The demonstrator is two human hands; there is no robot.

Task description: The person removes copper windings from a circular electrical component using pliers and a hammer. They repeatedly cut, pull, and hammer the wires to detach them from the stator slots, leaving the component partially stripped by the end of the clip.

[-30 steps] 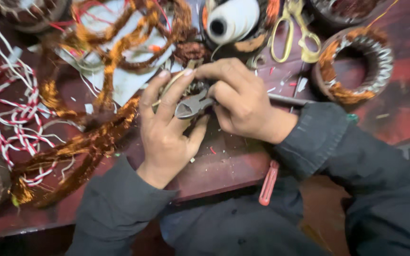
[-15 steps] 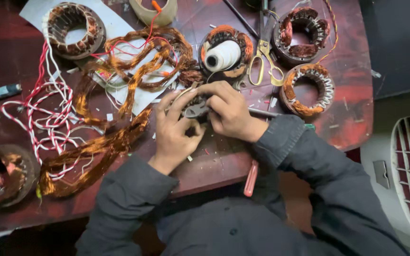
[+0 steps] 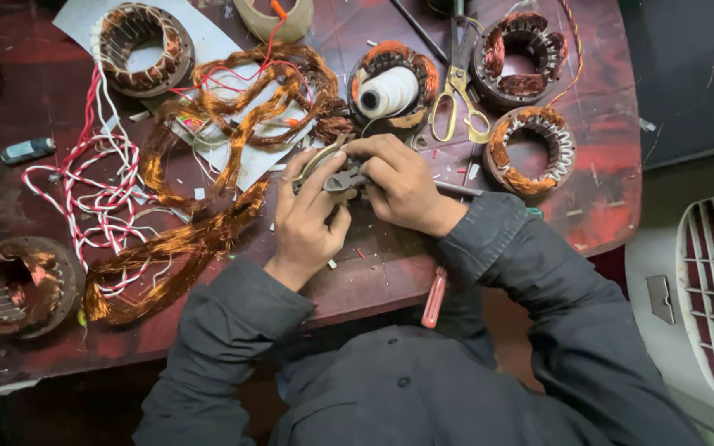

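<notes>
Nearest, at the red table's point(image 3: 373, 285) front edge: left hand point(image 3: 307, 219) and right hand point(image 3: 402, 186) touching, both closed around small metal pliers point(image 3: 345, 177), seemingly nipping a wire end. Rigid, light, smooth steel; best held by the handles. Farther back: springy copper windings point(image 3: 200, 239), white thread spool point(image 3: 386, 92), yellow-handled scissors point(image 3: 460, 91).

On the dark red bench point(image 3: 597, 215): yellow-handled scissors point(image 3: 459, 95), white thread spool point(image 3: 387, 92), copper-wound stators point(image 3: 530, 150), red-and-white wires point(image 3: 97, 194), tape roll point(image 3: 274, 18), white paper sheet point(image 3: 208, 37).
</notes>
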